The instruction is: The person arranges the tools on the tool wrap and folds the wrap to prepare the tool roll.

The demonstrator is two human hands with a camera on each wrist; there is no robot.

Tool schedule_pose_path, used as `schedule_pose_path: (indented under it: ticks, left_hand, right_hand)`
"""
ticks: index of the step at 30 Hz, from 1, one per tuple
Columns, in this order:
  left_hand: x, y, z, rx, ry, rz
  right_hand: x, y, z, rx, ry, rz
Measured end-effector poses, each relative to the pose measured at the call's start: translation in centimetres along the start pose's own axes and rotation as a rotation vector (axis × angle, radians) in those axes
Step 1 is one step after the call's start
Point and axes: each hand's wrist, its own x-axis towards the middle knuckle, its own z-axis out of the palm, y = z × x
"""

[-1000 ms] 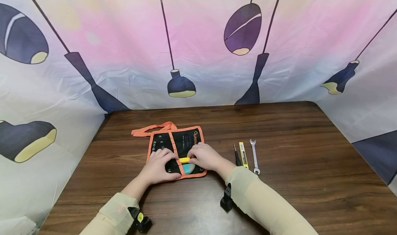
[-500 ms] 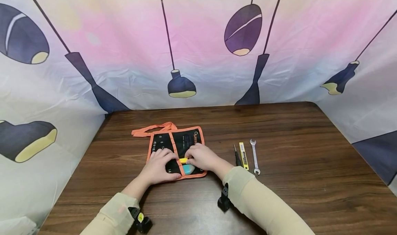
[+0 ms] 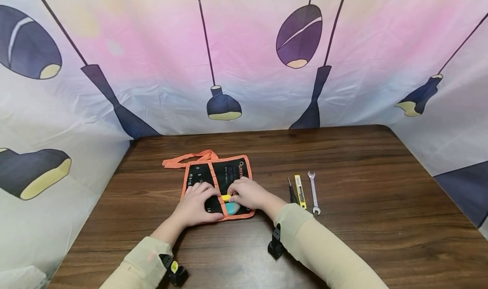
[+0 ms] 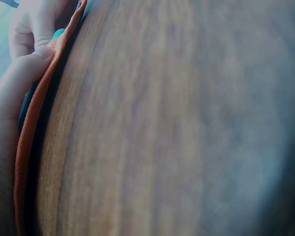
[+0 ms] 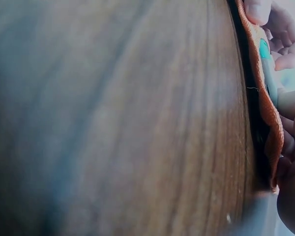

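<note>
A black tool pouch [image 3: 225, 172] with orange trim lies flat on the table. My left hand [image 3: 196, 204] rests spread over its left part, the thumb at the pocket's near end; in the left wrist view that thumb [image 4: 32, 66] presses on the orange edge. My right hand [image 3: 249, 193] pinches a slim yellow tool [image 3: 226, 198] whose left end is hidden in the pocket; its kind does not show. Just nearer, a teal and grey rounded handle [image 3: 232, 208] sticks out of the same row of pockets. It also shows in the right wrist view as a teal handle [image 5: 266, 64] beside the right fingers.
To the right lie a small black screwdriver [image 3: 292, 192], a yellow flat packet [image 3: 300, 191] with printing and a double open-ended wrench [image 3: 314, 193]. The pouch's orange strap [image 3: 190, 157] trails at the back left. A patterned cloth [image 3: 259, 90] hangs behind the wooden table [image 3: 362, 166].
My right hand has shifted slightly left with the yellow tool, and less of that tool shows outside the pocket. My left hand and the pouch stay in place.
</note>
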Motion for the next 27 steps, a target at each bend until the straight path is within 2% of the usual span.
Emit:
schedule_pose_path:
  ticks: [15, 19, 23, 27]
  left_hand:
    - [0.5, 0.2, 0.1, 0.013, -0.014, 0.016]
    - [0.5, 0.2, -0.1, -0.009, -0.021, 0.015]
    - [0.3, -0.2, -0.3, -0.045, -0.055, 0.007]
    - [0.5, -0.8, -0.7, -0.079, -0.055, 0.012]
  right_hand:
    - [-0.3, 0.8, -0.2, 0.035, -0.01, 0.021]
    - [-0.3, 0.8, -0.3, 0.021, -0.01, 0.016]
    - [-0.4, 0.7, -0.5, 0.045, -0.021, -0.012]
    - [-0.7, 1.2, -0.7, 0.074, 0.013, -0.024]
